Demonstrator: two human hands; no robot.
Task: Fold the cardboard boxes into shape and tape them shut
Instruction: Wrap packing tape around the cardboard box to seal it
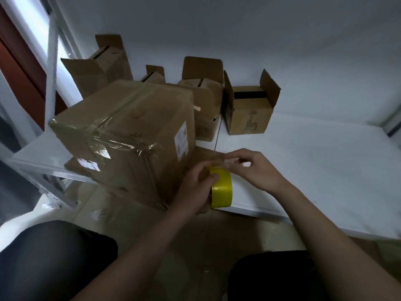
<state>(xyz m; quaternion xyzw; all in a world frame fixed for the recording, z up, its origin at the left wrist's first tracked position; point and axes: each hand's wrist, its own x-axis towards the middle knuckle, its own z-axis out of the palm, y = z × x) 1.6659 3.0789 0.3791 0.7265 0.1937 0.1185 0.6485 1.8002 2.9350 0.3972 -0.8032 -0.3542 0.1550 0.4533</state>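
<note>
Progress: big box [130, 135] looks taped up, sitting tilted at the surface's [314, 170] near-left edge and seemingly overhanging it. Left hand [195, 187] grips the yellow tape roll [222, 190], and right hand [253, 170] fingers [236, 158] pinch the pulled-out tape end. Smaller boxes [249, 109] behind are folded with flaps up, probably next. Open room is off to the right.

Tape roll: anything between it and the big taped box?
Nothing visible. The left hand grips the tape roll right beside the big taped box; the right hand pinches the pulled strip. The open boxes stand behind, out of the way.
</note>
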